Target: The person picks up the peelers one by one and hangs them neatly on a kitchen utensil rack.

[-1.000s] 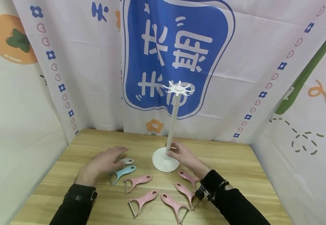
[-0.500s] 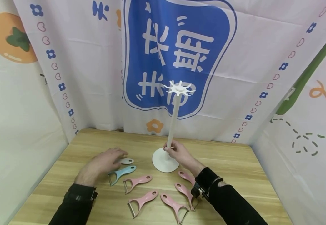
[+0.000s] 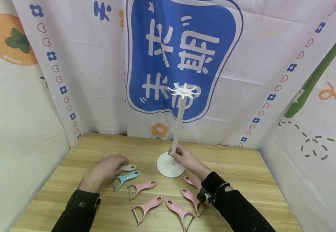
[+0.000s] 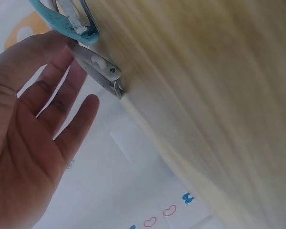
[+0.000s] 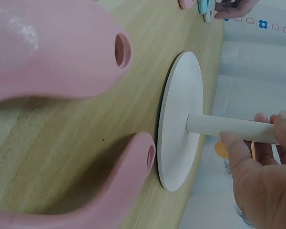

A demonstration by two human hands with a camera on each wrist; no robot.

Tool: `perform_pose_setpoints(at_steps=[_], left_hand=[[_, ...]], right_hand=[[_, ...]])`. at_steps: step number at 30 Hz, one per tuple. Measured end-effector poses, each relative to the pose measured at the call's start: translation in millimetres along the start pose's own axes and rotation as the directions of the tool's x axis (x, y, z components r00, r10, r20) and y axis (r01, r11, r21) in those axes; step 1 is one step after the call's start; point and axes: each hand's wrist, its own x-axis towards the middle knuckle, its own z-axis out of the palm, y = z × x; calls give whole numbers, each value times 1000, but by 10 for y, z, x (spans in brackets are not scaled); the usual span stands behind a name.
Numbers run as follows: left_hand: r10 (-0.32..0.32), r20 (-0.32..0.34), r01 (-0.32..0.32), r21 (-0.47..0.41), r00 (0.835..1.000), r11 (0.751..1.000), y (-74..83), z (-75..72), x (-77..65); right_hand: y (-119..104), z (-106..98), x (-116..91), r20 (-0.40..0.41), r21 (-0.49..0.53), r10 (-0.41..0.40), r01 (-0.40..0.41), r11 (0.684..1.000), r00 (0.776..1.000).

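None of the seven peelers (image 3: pixel 148 184) hangs on the white hook stand (image 3: pixel 178 123) yet; the right hand's (image 3: pixel 188 161) grip clasps its pole (image 5: pixel 236 125), the left hand's (image 3: pixel 104 169) pinches the white peeler (image 3: pixel 129 168) nearby.

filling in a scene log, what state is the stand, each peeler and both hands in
White stand: upright, hooks bare
White peeler: on the table, partly covered
Blue peeler: lying on the table
Five pink peelers: lying on the table
Left hand: pinching the white peeler
Right hand: gripping the stand, below its hooks
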Motion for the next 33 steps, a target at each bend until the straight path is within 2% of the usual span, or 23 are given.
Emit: perform_pose_setpoints(at_steps=[5,11,18,25,33], left_hand=[[-5,34,5,-8,999,1000,5,-15,-14],[1,10,-1,-40,1000,999,11,-73,-45],[-8,-60,4,-71,998,997,51,-180,-84],[38,-139,-52,-91,990,994,32,-225,-63],[62,-224,-102,-169,973,980,-33,-298,-40]], right_hand=[[3,-3,3,1,-12,-2,2,1000,1000],[-14,0,6,-4,-15,12,-12,1000,1000],[-40,3,-5,8,-18,34,-34,999,999],[-5,-3,8,5,-31,2,-1,1000,1000],[-6,7,10,-10,-37,-10,9,999,1000]])
